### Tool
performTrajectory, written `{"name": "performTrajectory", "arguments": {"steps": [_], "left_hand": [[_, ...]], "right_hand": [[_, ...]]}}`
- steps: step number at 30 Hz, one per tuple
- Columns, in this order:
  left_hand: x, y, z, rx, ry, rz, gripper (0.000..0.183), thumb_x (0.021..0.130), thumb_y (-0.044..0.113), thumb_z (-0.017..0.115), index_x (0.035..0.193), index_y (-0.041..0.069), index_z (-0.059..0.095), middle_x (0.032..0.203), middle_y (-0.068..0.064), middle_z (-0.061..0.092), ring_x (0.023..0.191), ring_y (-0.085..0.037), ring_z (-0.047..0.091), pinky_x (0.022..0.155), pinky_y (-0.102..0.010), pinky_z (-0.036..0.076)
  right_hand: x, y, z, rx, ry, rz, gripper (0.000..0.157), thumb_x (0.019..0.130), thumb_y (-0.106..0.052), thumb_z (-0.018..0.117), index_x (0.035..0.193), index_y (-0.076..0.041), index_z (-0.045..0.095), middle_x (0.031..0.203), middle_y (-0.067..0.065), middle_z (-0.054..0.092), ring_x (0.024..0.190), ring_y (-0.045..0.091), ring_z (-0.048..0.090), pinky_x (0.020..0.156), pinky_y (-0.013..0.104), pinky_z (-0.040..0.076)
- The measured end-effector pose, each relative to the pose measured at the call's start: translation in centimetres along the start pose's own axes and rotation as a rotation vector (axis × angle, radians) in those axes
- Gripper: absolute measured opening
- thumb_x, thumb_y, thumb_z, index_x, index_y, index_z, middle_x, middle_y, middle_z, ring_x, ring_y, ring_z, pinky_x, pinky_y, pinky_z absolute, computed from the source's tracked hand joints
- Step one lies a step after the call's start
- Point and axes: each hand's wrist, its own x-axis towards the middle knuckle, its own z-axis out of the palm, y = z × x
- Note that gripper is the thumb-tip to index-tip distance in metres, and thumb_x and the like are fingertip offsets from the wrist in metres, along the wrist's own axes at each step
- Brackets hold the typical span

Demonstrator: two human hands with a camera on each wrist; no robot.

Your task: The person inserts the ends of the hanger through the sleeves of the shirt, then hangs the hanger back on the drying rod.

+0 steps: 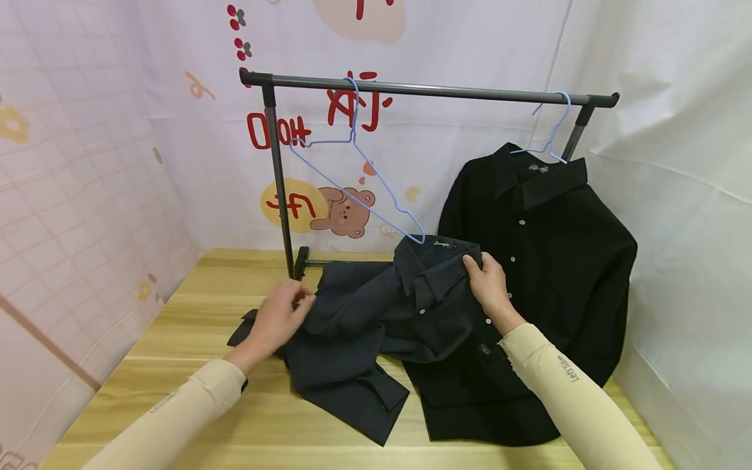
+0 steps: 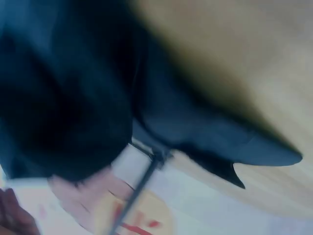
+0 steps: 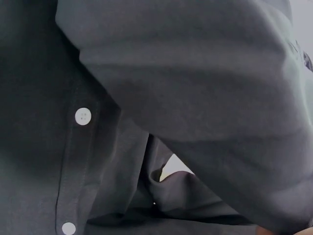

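A dark navy shirt (image 1: pixel 352 339) lies rumpled over the table, its collar raised. My right hand (image 1: pixel 490 284) pinches that collar at its right side, thumb on the front. Over the shirt's left part is my left hand (image 1: pixel 284 313), fingers loosely bent with no cloth visibly gripped. At the edge of the left wrist view, only a bit of the left hand (image 2: pixel 17 215) shows beside the dark cloth (image 2: pixel 63 98). A blue wire hanger (image 1: pixel 382 176) hangs tilted from the rail; its lower right end meets the collar opening. Cloth fills most of the right wrist view.
A metal garment rack (image 1: pixel 440 90) stands at the back of the wooden table (image 1: pixel 217 294). On its right end, a black shirt (image 1: pixel 564 241) with white buttons hangs from another blue hanger (image 1: pixel 552 140), behind my right hand. Printed white curtains (image 1: pixel 194 163) enclose the back and sides.
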Motion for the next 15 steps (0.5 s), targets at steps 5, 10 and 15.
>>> {"name": "performTrajectory", "arguments": {"steps": [5, 10, 15], "left_hand": [[-4.3, 1.4, 2.3, 0.3, -0.311, 0.383, 0.034, 0.085, 0.046, 0.075, 0.102, 0.016, 0.073, 0.098, 0.001, 0.062, 0.087, -0.017, 0.056, 0.071, -0.035, 0.046], [-6.0, 0.7, 2.4, 0.319, -0.32, 0.374, 0.007, 0.088, 0.025, 0.075, 0.091, 0.019, 0.074, 0.09, 0.006, 0.066, 0.082, -0.015, 0.059, 0.066, -0.032, 0.043], [-4.5, -1.0, -2.8, -0.153, -0.11, -0.109, 0.013, 0.1, 0.016, 0.062, 0.103, 0.007, 0.071, 0.092, 0.003, 0.069, 0.082, -0.007, 0.059, 0.072, -0.027, 0.048]], "right_hand": [[0.0, 0.2, -0.2, 0.001, -0.009, 0.009, 0.041, 0.105, -0.039, 0.048, 0.116, 0.0, 0.056, 0.11, 0.018, 0.056, 0.097, 0.031, 0.053, 0.079, 0.039, 0.043], [0.0, 0.8, -0.5, 0.021, -0.025, 0.015, 0.044, 0.104, -0.042, 0.048, 0.117, -0.001, 0.056, 0.108, 0.016, 0.055, 0.096, 0.029, 0.053, 0.078, 0.038, 0.043], [0.4, 1.0, -0.9, 0.099, -0.04, -0.019, 0.046, 0.103, -0.045, 0.05, 0.114, -0.001, 0.056, 0.105, 0.014, 0.054, 0.093, 0.024, 0.053, 0.076, 0.033, 0.044]]}}
